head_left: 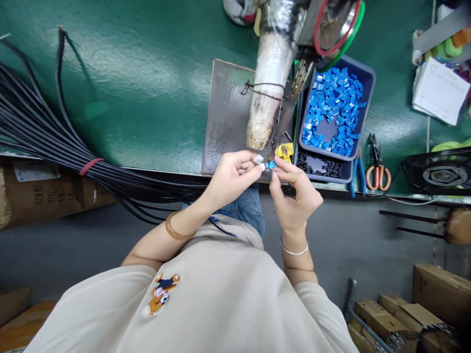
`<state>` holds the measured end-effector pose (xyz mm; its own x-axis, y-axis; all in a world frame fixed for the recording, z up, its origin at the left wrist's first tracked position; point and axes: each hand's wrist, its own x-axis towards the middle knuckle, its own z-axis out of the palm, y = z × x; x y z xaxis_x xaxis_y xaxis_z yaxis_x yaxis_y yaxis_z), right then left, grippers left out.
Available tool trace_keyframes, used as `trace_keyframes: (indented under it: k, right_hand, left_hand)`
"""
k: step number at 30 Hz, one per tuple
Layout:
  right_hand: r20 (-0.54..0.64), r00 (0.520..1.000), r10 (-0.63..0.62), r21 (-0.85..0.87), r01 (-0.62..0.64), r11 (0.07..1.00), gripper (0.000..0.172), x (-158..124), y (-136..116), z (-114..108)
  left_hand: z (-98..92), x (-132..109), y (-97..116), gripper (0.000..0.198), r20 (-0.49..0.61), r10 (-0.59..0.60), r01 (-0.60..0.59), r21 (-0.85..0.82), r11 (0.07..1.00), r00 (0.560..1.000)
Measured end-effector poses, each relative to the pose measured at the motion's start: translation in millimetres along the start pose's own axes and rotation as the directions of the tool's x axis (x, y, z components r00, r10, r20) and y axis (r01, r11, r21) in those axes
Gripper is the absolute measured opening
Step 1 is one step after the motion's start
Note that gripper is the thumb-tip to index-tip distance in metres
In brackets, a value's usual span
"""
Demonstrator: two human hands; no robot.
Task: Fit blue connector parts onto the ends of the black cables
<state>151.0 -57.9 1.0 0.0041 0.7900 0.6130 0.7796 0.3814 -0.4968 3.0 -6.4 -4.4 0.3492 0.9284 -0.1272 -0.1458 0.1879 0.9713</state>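
My left hand [235,177] is closed, pinching a small whitish piece [258,159] that looks like a cable end or tag. A small blue part [271,165] sits between thumb and fingers of my right hand [296,189], close against the left fingertips. Just beyond the hands are the metal arm [292,100] of a bench device and a yellow piece [285,152]. A wrapped white nozzle-like tube [267,83] points down above the left fingers. Several blue parts fill a grey bin [369,93] to the right.
Black cables [110,171] tied with a red band lie at the left. Small black parts [320,164] fill a lower tray. Blue-handled pliers [357,174], orange-handled cutters [378,174] and a black fan [439,169] are at the right. A dark plate [230,113] lies under the tube.
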Motion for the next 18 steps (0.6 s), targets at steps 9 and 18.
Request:
trace_keyframes:
  k: [9, 18]
  right_hand:
    - [-0.033, 0.999, -0.039, -0.019, 0.038, 0.999, 0.013, -1, 1, 3]
    - [-0.002, 0.999, 0.043, 0.062, -0.043, 0.997, 0.010, 1, 2, 2]
  left_hand:
    - [-1.3, 1, 2, 0.016, 0.109, -0.023, 0.032, -0.080, 0.996, 0.994]
    - [-0.5, 6, 13, 0.020, 0.118, -0.051, 0.065, -0.116, 0.991, 0.992]
